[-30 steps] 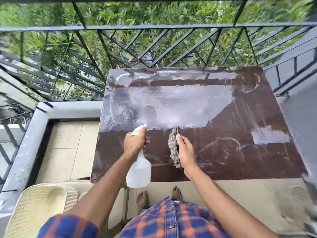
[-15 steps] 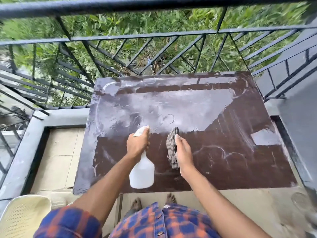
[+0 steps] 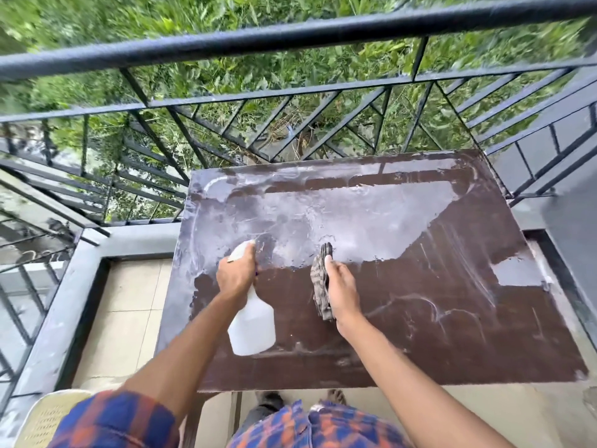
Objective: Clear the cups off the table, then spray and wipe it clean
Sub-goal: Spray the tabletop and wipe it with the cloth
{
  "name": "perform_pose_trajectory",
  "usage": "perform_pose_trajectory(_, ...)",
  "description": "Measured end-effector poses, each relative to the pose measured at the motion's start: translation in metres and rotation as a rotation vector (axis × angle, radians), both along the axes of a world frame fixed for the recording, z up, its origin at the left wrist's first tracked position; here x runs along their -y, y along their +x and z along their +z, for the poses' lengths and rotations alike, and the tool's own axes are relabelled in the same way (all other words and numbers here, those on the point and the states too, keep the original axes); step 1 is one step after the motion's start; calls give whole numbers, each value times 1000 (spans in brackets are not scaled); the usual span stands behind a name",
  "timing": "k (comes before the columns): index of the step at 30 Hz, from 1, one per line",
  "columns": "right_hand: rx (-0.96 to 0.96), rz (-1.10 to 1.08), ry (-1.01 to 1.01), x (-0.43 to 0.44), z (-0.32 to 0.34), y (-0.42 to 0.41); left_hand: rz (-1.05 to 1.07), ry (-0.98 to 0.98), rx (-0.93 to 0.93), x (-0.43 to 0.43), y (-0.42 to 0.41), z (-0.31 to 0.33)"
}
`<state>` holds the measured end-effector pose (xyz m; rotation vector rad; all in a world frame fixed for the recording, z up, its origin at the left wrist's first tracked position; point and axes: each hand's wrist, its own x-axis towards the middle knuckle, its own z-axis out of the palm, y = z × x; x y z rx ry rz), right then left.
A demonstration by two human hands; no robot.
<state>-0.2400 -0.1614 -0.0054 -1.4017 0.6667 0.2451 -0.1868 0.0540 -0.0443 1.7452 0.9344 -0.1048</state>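
A dark brown table (image 3: 452,318) stands against the balcony railing, its top wet and smeared with pale streaks across the far half. My left hand (image 3: 235,276) grips the neck of a white spray bottle (image 3: 253,328), nozzle pointing away over the table's left middle. My right hand (image 3: 342,294) holds a folded dark striped cloth (image 3: 320,282) on edge above the table's centre. No cups are in view.
A black metal railing (image 3: 290,37) runs along the far side and right, with green plants beyond. A cream plastic chair (image 3: 42,418) sits at the bottom left on the tiled floor (image 3: 129,302). A grey wall (image 3: 575,227) stands at the right.
My head has tilted and moved forward, so the table sits lower and closer. Both hands have kept their grips and reached slightly farther over the table. The chair has slipped toward the bottom left corner.
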Motion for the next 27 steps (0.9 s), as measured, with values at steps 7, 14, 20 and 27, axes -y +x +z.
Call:
perform_pose_trajectory(7, 2, -6, 81, -44, -6, 8, 21, 47, -1, -57, 1, 24)
perform_pose_trajectory(14, 35, 26, 122, -102, -6, 17, 68, 63, -10, -128, 9, 26)
perform_pose_trajectory(20, 77, 76, 133, -161, 1, 52, 151, 103, -56, -174, 23, 33)
perform_pose_trajectory(27, 101, 128, 73, -206, 11, 73, 106, 60, -86, -230, 68, -11)
